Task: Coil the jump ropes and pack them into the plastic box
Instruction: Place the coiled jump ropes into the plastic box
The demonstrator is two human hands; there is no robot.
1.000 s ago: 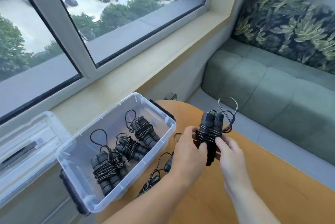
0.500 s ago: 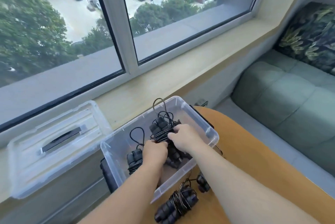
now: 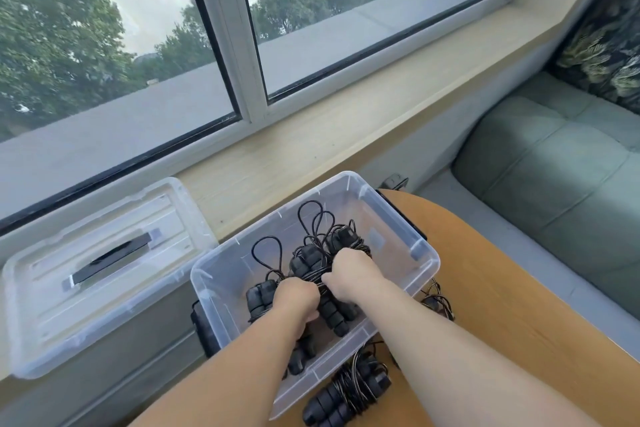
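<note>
Since the frame half a second back, the coiled jump rope [image 3: 313,265] has gone lower into the plastic box [image 3: 420,265] and both hands have closed in toward each other over it; the view has barely shifted.

Left hand [image 3: 296,300], centre of frame, fingers curled down among the bundles in the box. Whether it grips a bundle or only presses on one, I cannot tell. Right hand [image 3: 351,274], just right of it, fingers curled round the wrapped middle of the coiled jump rope.

Other bundles lie in the box beside and under the hands. Another coiled rope [image 3: 348,395] lies outside on the wooden table [image 3: 502,305], lower centre, against the box's near wall. More loose cord [image 3: 438,300] shows at the box's right side. Lid [image 3: 100,271] rests at left, below the window sill [image 3: 311,149].

Step in hand, as I judge: seating this bundle among the packed ones. Next calls for letting go cleanly without snagging the loops, then reaching for the rope on the table.
</note>
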